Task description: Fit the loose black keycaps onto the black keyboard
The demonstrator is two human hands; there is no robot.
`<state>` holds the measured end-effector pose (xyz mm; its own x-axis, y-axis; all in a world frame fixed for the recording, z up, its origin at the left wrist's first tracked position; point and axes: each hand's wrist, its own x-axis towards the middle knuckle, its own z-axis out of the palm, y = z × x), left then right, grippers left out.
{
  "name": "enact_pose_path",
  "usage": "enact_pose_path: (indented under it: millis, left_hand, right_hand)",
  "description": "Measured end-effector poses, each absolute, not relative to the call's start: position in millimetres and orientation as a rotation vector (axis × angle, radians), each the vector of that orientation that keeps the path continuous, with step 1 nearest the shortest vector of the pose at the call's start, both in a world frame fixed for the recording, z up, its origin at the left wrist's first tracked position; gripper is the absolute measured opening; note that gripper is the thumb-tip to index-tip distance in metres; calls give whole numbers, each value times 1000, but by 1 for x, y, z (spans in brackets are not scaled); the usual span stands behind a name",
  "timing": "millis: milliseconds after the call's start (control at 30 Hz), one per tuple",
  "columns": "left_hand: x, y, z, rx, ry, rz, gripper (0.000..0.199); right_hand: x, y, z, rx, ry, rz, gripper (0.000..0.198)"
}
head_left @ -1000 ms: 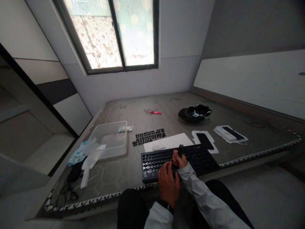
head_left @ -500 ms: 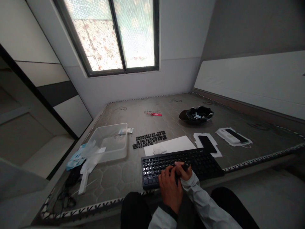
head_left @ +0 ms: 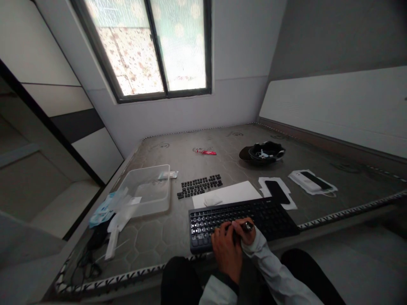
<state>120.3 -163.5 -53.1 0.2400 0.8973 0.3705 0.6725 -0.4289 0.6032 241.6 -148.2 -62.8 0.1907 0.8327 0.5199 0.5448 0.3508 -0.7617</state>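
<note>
over the last second the dark tool (head_left: 247, 226) has tipped from upright to leaning, its shiny end now facing the camera at lower centre; the keyboard (head_left: 235, 209) stays put under both hands. that suggests the work is concentrated on one spot on the keyboard's lower edge, though the hands hide the contact.

the right hand (head_left: 249, 236) has its fingers wrapped tight around the tool. the left hand (head_left: 227, 250) rests on the keyboard, fingers bent and bunched beside the tool; i cannot tell whether they pinch anything.

the keyboard lies at lower centre, seeming to cover the front trim of the mattress (head_left: 178, 228), so there is little support nearer the person. a white sheet (head_left: 232, 192) and a dark phone (head_left: 276, 192) crowd its upper edge. loose keycaps (head_left: 200, 185) lie above left; bare mattress opens between keyboard and clear box (head_left: 168, 195).
</note>
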Motion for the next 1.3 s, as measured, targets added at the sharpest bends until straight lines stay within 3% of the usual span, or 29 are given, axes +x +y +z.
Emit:
enact_pose_path:
  millis: [200,300,700,1300]
  left_hand:
    - [119,-164,-47,2200,1433,1044,21]
    - [119,-163,-46,2204,1428,1104,18]
    - [117,-160,-41,1938,1364,1222,15]
    - [112,-157,-47,1670,1372,1245,22]
  right_hand:
    - [239,-140,-57,-1055,-1030,888,62]
    - [240,-135,-46,-918,-913,1016,62]
    - [236,-129,-30,-762,-710,1052,58]
    - [227,-129,-27,-984,-794,1023,58]
